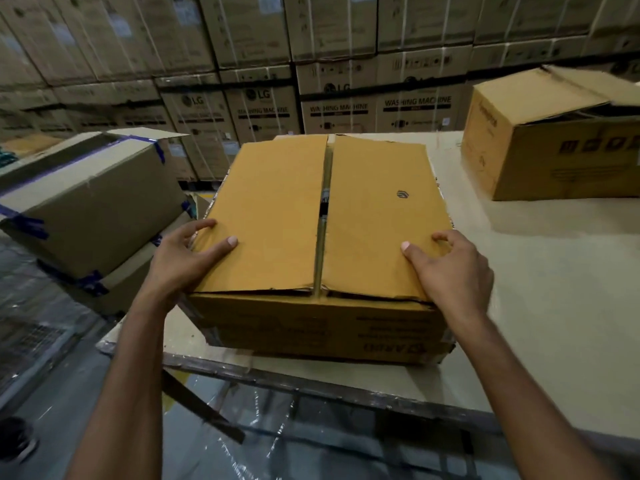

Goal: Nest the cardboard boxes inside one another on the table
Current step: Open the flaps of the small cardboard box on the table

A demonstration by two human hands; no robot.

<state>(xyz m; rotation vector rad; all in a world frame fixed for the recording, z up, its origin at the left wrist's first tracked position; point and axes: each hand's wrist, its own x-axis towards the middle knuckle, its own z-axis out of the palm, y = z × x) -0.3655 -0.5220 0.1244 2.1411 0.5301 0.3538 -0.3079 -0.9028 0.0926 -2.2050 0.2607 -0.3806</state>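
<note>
A wide yellow-brown cardboard box (277, 209) stands on the pale table (554, 271) near its front left corner, its two top flaps folded down with a narrow gap between them. My left hand (183, 258) grips the box's near left edge, thumb on the left flap and fingers curled over the side. On the near right corner, my right hand (453, 268) grips the right flap, thumb flat on top and fingers bent over the edge. A second cardboard box (540, 147) sits at the table's back right with its flaps loosely raised.
Left of the table, two cardboard boxes (93, 202) with blue tape are stacked on the floor side. A wall of stacked washing-machine cartons (346, 64) fills the background. The table's front edge (311, 382) has a dark metal frame; plastic sheeting covers the floor below.
</note>
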